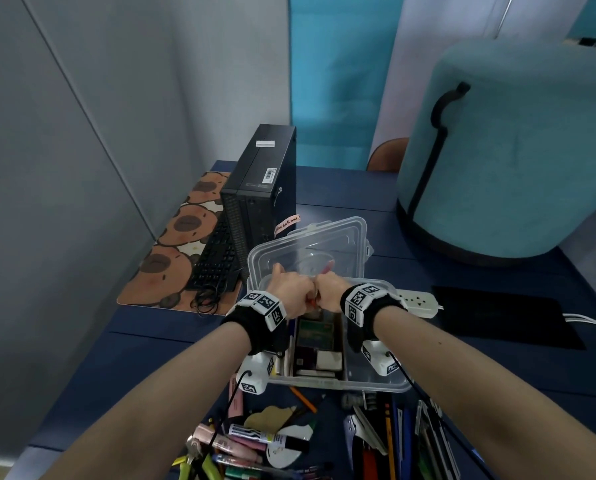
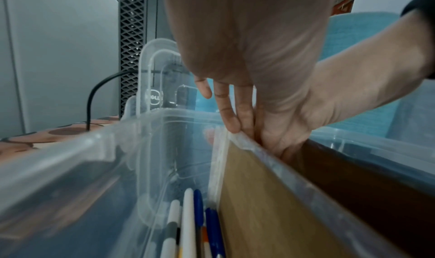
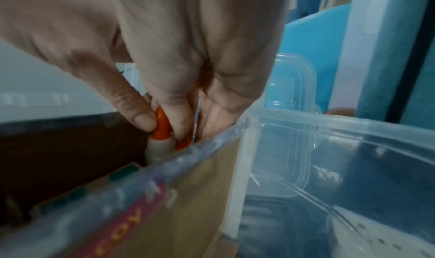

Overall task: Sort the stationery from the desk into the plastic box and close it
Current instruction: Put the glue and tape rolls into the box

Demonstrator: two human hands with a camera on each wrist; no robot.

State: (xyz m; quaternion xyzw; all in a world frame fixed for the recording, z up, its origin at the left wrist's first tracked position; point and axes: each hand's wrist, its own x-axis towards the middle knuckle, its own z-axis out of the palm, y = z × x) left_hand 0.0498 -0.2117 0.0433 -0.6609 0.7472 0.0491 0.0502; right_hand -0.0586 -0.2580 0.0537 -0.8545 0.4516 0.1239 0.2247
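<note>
The clear plastic box (image 1: 376, 386) stands open on the blue desk, its lid (image 1: 324, 244) propped upright behind it. Both hands meet over the box's far end. My right hand (image 1: 327, 292) pinches the orange-handled scissors (image 3: 161, 124) and holds them at the far end of the brown cardboard compartment (image 1: 319, 341). My left hand (image 1: 294, 289) reaches down beside it with straight fingers (image 2: 226, 109), one touching the orange handle. Several pens (image 2: 188, 225) lie in the box's left section. Loose markers (image 1: 268, 438) and pencils (image 1: 390, 431) lie on the desk in front.
A black computer tower (image 1: 261, 188) and keyboard (image 1: 216, 261) on a patterned mat (image 1: 171, 244) stand left of the box. A white power strip (image 1: 421, 301) and black pad (image 1: 504, 317) lie to the right. A teal chair (image 1: 514, 150) fills the far right.
</note>
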